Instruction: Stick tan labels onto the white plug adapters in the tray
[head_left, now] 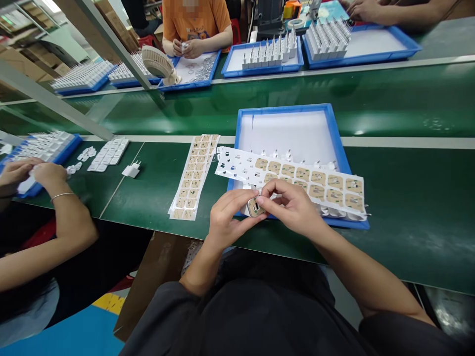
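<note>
My left hand (pixel 228 213) is closed around a small white plug charger (pixel 255 207), its face turned up toward me. A tan sticker with dark port openings covers that face. The thumb and forefinger of my right hand (pixel 291 205) are pinched together at the charger's upper right edge, touching it. Just beyond my hands, a sheet of tan stickers (pixel 317 177) lies across the tray, its left part bare of stickers. Beneath it, several white chargers lie in a blue-rimmed tray (pixel 284 126), partly hidden by the sheet and my hands.
More sticker sheets (pixel 195 175) lie left of the tray. A single white charger (pixel 131 169) rests farther left, near white pieces (pixel 109 154) and a co-worker's hands (pixel 48 175). Across the green bench (pixel 408 198) stand trays of chargers (pixel 270 53), a fan (pixel 158 62) and other people.
</note>
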A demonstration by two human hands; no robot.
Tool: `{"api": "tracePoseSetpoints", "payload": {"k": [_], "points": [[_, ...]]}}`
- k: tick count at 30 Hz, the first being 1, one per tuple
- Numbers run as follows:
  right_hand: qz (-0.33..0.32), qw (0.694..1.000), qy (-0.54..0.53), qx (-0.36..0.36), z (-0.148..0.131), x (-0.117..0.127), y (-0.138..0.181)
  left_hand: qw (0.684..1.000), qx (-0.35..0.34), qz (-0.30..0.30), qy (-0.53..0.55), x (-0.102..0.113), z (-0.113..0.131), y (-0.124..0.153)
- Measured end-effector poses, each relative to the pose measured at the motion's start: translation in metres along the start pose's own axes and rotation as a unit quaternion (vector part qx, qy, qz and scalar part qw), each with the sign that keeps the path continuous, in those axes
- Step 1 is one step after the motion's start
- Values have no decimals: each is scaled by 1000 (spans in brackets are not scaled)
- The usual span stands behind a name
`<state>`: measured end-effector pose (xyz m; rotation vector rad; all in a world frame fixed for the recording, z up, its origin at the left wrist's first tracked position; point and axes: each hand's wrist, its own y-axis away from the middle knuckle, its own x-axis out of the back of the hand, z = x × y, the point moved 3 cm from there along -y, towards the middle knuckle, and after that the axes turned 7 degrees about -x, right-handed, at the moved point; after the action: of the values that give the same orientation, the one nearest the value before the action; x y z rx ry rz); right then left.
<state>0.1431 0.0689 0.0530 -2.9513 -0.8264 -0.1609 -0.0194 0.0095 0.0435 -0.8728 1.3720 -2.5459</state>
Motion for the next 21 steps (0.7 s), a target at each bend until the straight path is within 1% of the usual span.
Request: {"api": "tracePoseSetpoints", "payload": {"k": [5,7,8,9,12,14,15,18,20,21], "points": [[45,997,56,28,-1,-1,4,1000,7,4,-5,-1,0,3],[65,996,55,22,-1,1,4,1000,13,15,-5,-1,0,5],[60,997,41,13,0,1,3,1000,13,24,-2,0,-1,6],[43,999,19,3,1,1,3,999,14,33,2,0,-1,7],[-45,998,-48,-19,3,-2,1,998,22,57,3,0,-3,9],[-67,996,-61,-20,4,-6,1,997,31,63,-13,-3,-4,10],[-59,996,-57,-19,5,-8,1,997,30,63,-24,-4,-4,10],[-7,998,-54,-18,8,-14,1,996,3,67,-52,-12,0,9],[17,996,-83,-17,10,-17,1,994,-19,85,-70,-16,2,9],[17,994,-110,-16,12,-19,2,992,-27,95,-77,-18,3,10]]}}
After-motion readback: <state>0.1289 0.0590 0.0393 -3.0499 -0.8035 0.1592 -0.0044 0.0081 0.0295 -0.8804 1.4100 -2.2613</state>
